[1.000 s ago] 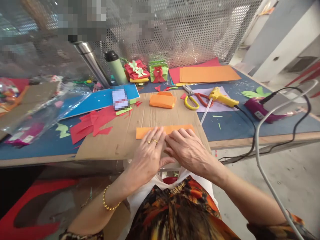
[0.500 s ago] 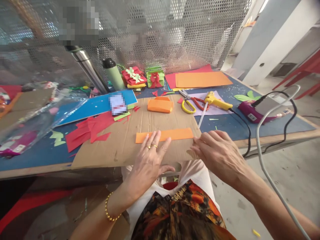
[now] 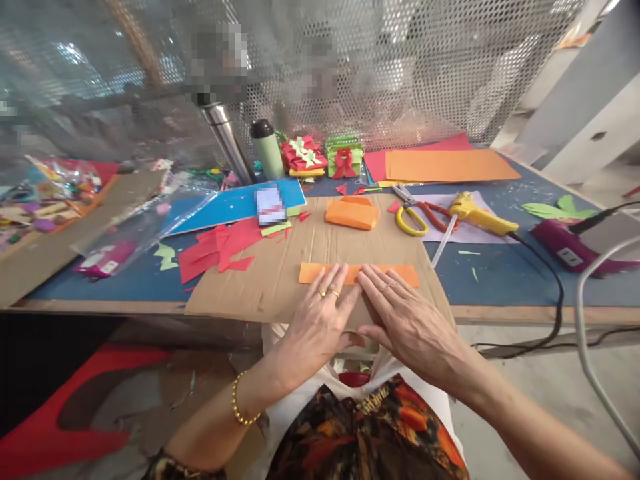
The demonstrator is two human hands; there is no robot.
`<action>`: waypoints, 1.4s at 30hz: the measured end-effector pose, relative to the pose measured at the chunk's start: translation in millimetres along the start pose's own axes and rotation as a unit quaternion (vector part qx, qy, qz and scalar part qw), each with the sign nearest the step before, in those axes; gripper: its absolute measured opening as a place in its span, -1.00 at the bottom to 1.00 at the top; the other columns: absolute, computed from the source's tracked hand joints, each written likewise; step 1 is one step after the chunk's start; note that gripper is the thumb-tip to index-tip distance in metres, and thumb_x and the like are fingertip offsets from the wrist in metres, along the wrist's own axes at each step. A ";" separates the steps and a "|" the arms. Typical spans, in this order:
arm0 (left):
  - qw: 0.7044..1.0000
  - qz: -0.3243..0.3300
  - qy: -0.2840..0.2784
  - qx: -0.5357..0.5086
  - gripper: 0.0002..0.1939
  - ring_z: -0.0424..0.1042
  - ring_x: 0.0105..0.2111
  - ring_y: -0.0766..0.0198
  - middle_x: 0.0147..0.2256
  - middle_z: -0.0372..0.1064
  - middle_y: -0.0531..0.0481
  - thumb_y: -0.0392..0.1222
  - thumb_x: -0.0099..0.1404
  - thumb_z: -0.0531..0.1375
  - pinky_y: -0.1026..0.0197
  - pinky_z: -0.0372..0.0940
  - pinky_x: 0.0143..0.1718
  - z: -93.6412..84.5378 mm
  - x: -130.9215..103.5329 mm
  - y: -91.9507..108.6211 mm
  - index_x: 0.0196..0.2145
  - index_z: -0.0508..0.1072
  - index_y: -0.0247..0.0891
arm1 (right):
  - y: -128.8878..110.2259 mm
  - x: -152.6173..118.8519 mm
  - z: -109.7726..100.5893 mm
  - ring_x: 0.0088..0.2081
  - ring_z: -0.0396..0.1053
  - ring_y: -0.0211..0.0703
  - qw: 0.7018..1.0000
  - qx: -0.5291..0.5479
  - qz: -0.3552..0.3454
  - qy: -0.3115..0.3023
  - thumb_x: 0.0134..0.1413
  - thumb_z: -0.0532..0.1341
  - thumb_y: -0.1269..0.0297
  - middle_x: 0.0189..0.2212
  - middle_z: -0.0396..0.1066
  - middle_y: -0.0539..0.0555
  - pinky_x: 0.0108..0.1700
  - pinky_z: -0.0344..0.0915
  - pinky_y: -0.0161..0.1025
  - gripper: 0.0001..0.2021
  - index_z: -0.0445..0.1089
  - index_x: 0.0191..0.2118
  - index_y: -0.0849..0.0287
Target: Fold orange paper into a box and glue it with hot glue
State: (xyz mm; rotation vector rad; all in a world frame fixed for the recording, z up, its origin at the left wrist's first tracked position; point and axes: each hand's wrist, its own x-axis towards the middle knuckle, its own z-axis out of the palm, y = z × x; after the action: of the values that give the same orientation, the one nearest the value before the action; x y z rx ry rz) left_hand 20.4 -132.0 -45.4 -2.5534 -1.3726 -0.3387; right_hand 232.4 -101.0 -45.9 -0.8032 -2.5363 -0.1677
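Note:
An orange paper strip (image 3: 310,272) lies lengthwise on a brown cardboard sheet (image 3: 250,293) near the table's front edge. My left hand (image 3: 320,313) rests flat on the strip's left half, fingers stretched out, rings on two fingers. Beside it, my right hand (image 3: 400,313) lies flat with its fingertips on the strip's right half. The fingers of both hands cover part of the paper. Just beyond, a folded orange paper piece (image 3: 353,213) sits on the cardboard. Red paper scraps (image 3: 220,247) are at the left.
Scissors (image 3: 413,219) and a yellow glue gun (image 3: 477,212) lie at right, its black cable trailing. Orange sheets (image 3: 450,165), small paper bags (image 3: 344,160), a green bottle (image 3: 267,150) and a steel flask (image 3: 227,143) stand or lie behind. A phone (image 3: 271,205) rests on a blue board (image 3: 235,207).
My right hand has moved left from the strip's right end, opened out, and now lies flat on the paper. My left hand stays on the strip. The view has turned left.

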 end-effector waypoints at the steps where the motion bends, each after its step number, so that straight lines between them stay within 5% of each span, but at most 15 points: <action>1: 1.000 -0.004 0.002 0.004 -0.05 0.07 0.41 -0.24 0.39 0.04 -0.54 0.36 0.31 0.14 -0.24 0.16 0.35 -0.3 -2.6 -2.0 0.39 0.13 -0.40 | -0.2 -0.2 -0.8 0.37 0.21 0.27 1.000 -0.003 0.000 -0.004 0.42 0.03 -0.02 0.31 0.22 0.57 0.30 0.32 0.19 -0.30 0.17 0.34 0.59; 8: 0.994 -0.066 0.040 0.083 -0.14 0.19 0.36 -0.20 0.34 0.18 -0.48 0.28 0.40 0.05 -0.24 0.19 0.34 -11.2 -43.8 -26.2 0.38 0.13 -0.47 | -1.0 2.4 1.3 0.39 0.16 0.26 1.000 0.002 0.007 -0.013 0.40 0.07 -0.03 0.34 0.19 0.50 0.36 0.24 0.22 -0.30 0.20 0.34 0.54; 12: 0.983 -0.114 0.054 0.135 -0.19 0.19 0.34 -0.36 0.30 0.24 -0.52 0.25 0.44 0.00 -0.39 0.19 0.28 -26.0 -57.2 -25.0 0.38 0.15 -0.45 | -2.1 3.9 1.6 0.38 0.17 0.30 1.000 0.013 0.011 -0.013 0.36 0.13 -0.03 0.34 0.20 0.52 0.36 0.22 0.23 -0.28 0.21 0.34 0.56; 16: 0.984 -0.103 0.082 0.120 -0.07 -0.03 0.43 -0.39 0.37 0.08 -0.59 0.33 0.42 0.00 -0.45 0.03 0.34 -31.1 -32.1 -5.7 0.40 0.06 -0.55 | -3.7 5.4 1.4 0.36 0.20 0.34 1.000 -0.006 0.014 -0.006 0.36 0.11 -0.04 0.31 0.24 0.55 0.35 0.25 0.20 -0.27 0.24 0.30 0.62; 19: 0.998 0.007 0.042 0.036 -0.09 0.05 0.42 -0.21 0.37 0.13 -0.47 0.36 0.44 -0.07 -0.29 0.06 0.39 -18.9 -4.4 6.4 0.39 0.06 -0.52 | -3.8 6.2 2.7 0.34 0.24 0.33 1.000 -0.020 0.007 0.005 0.37 0.03 -0.11 0.30 0.25 0.57 0.34 0.27 0.17 -0.20 0.23 0.30 0.67; 22: 1.000 0.020 0.022 -0.005 -0.03 0.10 0.41 -0.14 0.36 0.13 -0.51 0.39 0.43 -0.09 -0.18 0.12 0.38 -4.6 9.2 9.4 0.38 0.04 -0.60 | -2.8 7.0 2.0 0.34 0.24 0.33 1.000 -0.023 0.005 0.013 0.37 -0.01 -0.15 0.30 0.23 0.57 0.32 0.29 0.17 -0.17 0.21 0.31 0.69; 35: 0.999 0.025 0.040 0.015 0.15 0.16 0.38 -0.17 0.34 0.17 -0.50 0.54 0.22 -0.04 -0.16 0.14 0.38 3.9 7.9 4.1 0.33 0.16 -0.62 | 7.2 -47.2 -28.1 0.28 0.35 0.18 0.993 -0.100 0.057 0.008 0.46 0.01 0.07 0.26 0.36 0.44 0.25 0.38 0.14 -0.44 0.25 0.28 0.48; 42: 0.999 0.018 0.013 0.040 0.20 0.13 0.39 -0.24 0.36 0.12 -0.53 0.42 0.08 0.32 -0.19 0.12 0.39 2.0 8.2 8.6 0.34 0.13 -0.61 | -3.5 -23.8 -49.4 -0.19 0.59 0.05 0.979 -0.159 0.099 0.082 0.40 0.13 0.19 -0.15 0.63 0.24 -0.10 0.49 -0.02 -0.74 0.50 -0.11 0.24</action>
State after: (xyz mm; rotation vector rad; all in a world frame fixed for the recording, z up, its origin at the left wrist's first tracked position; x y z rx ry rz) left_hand 32.2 -129.6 -45.5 -2.4971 -1.3021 -0.3035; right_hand 267.2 -128.5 -13.5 -1.1073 -2.2871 -0.5610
